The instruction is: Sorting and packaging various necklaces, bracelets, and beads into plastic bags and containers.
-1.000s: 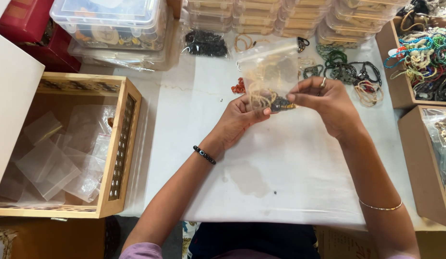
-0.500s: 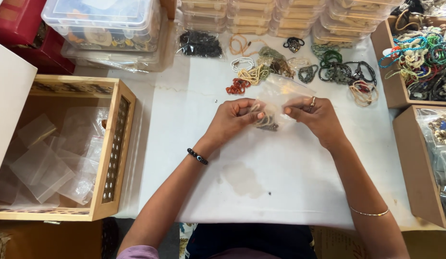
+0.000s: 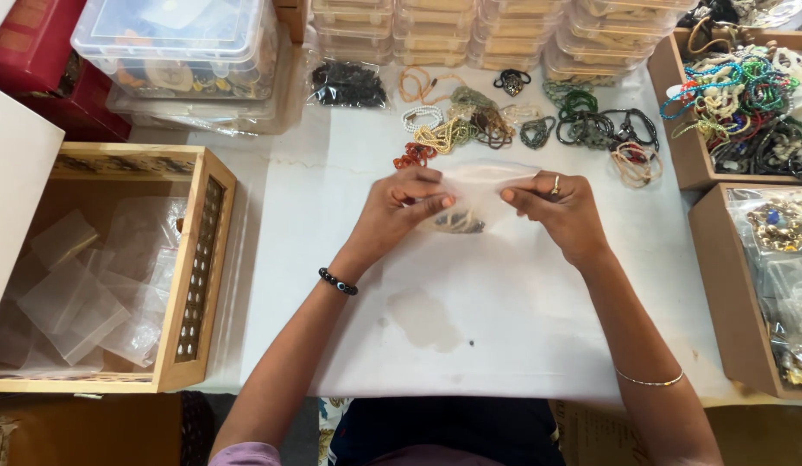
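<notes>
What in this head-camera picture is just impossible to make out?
- The item in the small clear bag: dark and beaded-looking, but blurred through the plastic and partly covered by the left hand and right hand.
- The bag's top edge: hidden under the fingertips, so sealed or open is unclear.
- Stacked clear boxes: cut off by the top edge.
- Wooden tray of clear bags: partly behind the white panel at left.

Both forearms reach forward and angle inward, so the hands nearly meet out in front. The left hand [image 3: 401,207] has its fingers curled and thumb pinched in; the right hand [image 3: 561,207] mirrors it, knuckles up, fingertips pinched.
</notes>
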